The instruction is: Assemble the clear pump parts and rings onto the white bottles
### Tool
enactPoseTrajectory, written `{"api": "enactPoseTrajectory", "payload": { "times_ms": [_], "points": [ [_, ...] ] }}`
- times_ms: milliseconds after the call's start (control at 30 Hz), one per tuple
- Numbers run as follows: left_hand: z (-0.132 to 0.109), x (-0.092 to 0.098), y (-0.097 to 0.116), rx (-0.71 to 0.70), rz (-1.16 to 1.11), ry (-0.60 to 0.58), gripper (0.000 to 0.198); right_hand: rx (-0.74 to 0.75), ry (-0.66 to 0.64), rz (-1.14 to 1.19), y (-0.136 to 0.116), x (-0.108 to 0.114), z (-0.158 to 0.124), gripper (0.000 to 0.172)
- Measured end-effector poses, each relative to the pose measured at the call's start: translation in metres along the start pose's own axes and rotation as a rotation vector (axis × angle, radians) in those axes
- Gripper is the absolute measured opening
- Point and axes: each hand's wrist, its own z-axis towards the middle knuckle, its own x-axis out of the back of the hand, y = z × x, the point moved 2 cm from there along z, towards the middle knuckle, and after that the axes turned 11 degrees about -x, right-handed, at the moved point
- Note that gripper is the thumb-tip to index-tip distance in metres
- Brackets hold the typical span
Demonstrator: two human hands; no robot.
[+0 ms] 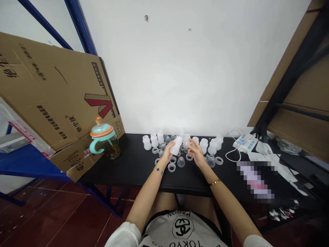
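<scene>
My left hand [167,153] is wrapped round a small translucent white plastic bottle [176,145], held tilted above the black table [133,164]. My right hand [195,152] hovers just right of it, fingers curled near a small clear piece [186,144] that I cannot make out well. Around both hands lie several white bottles [147,142], clear rings [171,167] and small clear caps [181,162].
A big cardboard box [51,99] leans over the table's left end, with a teal-lidded glass jar [105,142] beside it. A white device with cords [246,143] sits at the right. Shelving with cardboard [295,89] rises on the right. The white wall is close behind.
</scene>
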Motion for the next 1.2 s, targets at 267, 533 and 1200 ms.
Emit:
{"api": "enactPoseTrajectory", "payload": {
  "times_ms": [267, 533, 1200],
  "points": [
    [-0.0012, -0.0027, 0.0022, -0.010, -0.005, -0.044, 0.046, -0.016, 0.002, 0.005, -0.0009, -0.0005, -0.0007, 0.049],
    [-0.0039, -0.0040, 0.0031, 0.028, -0.015, -0.072, 0.048, -0.055, -0.006, 0.037, -0.0011, -0.0019, -0.0003, 0.043],
    [-0.0050, -0.0071, 0.0074, -0.023, 0.018, -0.082, 0.050, 0.083, 0.075, 0.037, -0.0014, 0.0037, 0.0004, 0.052]
  ]
}}
